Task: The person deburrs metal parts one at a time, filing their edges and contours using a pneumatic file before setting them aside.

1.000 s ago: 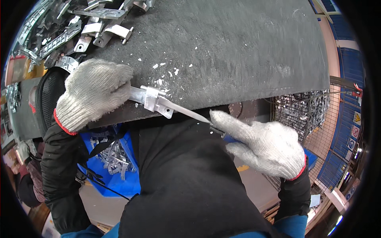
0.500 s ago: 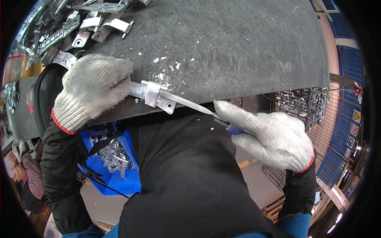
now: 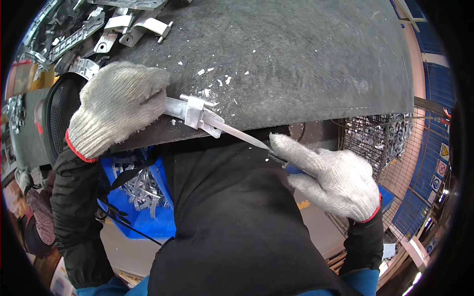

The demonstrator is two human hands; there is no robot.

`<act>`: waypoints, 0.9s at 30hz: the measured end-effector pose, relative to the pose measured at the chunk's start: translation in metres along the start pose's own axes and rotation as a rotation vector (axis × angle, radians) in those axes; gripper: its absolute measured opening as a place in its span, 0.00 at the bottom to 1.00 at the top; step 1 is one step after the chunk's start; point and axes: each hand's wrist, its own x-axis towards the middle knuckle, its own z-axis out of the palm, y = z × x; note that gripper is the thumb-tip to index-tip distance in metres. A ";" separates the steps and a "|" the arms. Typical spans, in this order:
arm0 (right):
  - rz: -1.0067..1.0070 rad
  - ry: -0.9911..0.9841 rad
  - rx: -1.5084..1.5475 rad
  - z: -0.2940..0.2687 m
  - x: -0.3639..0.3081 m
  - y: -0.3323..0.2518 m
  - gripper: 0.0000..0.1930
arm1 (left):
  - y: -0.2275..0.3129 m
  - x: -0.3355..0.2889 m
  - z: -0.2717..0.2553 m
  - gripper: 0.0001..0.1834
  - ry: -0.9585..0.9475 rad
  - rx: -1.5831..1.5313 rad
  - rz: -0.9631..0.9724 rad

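Note:
At the table's near edge, my gloved left hand [image 3: 118, 104] is closed around one end of a silvery cast metal bracket [image 3: 194, 113]. The bracket's other end, with a cross pin and a lug, sticks out to the right. In my right hand [image 3: 335, 180], also gloved, is a flat metal file [image 3: 246, 138], gripped by its blue handle with the index finger stretched along it. The file's blade slants up to the left and meets the lug end of the bracket. My fingers hide most of the handle and the bracket's held end.
More metal brackets [image 3: 118, 24] lie piled at the far left of the dark table [image 3: 296, 64]. Pale metal chips [image 3: 228, 80] are scattered beyond the bracket. Below the table, a blue bin [image 3: 148, 228] holds scrap pieces. A wire cage [image 3: 375, 133] of metal parts stands at right.
The bracket has tilted, so its lug end is seen more edge-on. The file's blade now lies over the lug side. My right hand has shifted slightly down.

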 end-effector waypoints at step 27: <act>-0.023 0.126 0.089 0.023 0.035 0.009 0.36 | -0.018 -0.033 0.078 0.14 0.567 -0.970 0.055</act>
